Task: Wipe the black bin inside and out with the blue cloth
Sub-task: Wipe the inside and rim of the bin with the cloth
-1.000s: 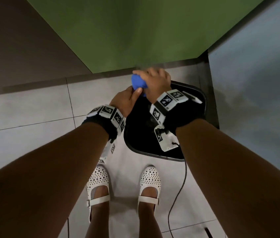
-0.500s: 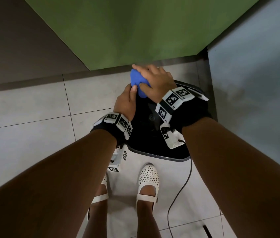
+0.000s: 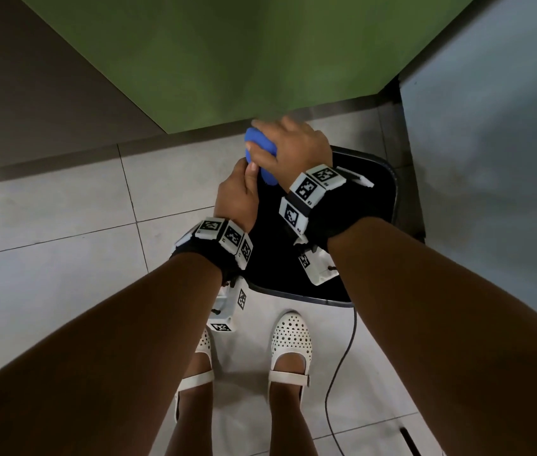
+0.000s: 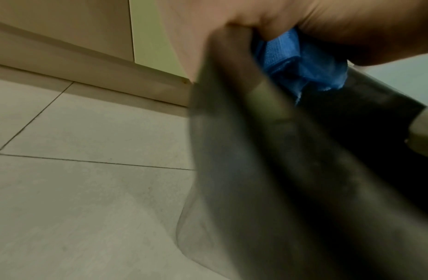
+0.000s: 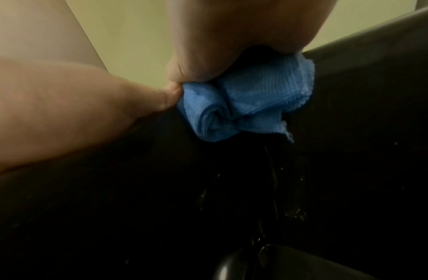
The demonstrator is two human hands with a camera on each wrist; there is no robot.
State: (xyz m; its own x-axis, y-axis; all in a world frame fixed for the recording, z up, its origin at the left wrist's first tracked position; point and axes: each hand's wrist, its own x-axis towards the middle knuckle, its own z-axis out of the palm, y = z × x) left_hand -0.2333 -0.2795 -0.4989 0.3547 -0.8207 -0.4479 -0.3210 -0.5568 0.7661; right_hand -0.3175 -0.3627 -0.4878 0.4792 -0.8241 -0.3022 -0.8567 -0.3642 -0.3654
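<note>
The black bin (image 3: 389, 189) stands on the floor in front of my feet, its open top facing up. My right hand (image 3: 290, 149) grips the bunched blue cloth (image 3: 260, 156) and presses it over the bin's far left rim; the cloth (image 5: 244, 106) hangs down the inner wall (image 5: 352, 132). My left hand (image 3: 239, 192) holds the bin's left rim, thumb up beside the cloth. In the left wrist view the bin's outer wall (image 4: 244, 170) is close and blurred, with the cloth (image 4: 297, 62) above it.
A green wall panel (image 3: 244, 60) rises just behind the bin and a grey panel (image 3: 491, 159) stands at its right. Pale floor tiles (image 3: 46, 258) spread to the left. A thin black cable (image 3: 343, 363) trails across the floor by my right foot (image 3: 292, 340).
My right hand with the cloth has turned and slid along the far left rim, more of the cloth now showing on the left. My left hand has shifted slightly nearer along the rim.
</note>
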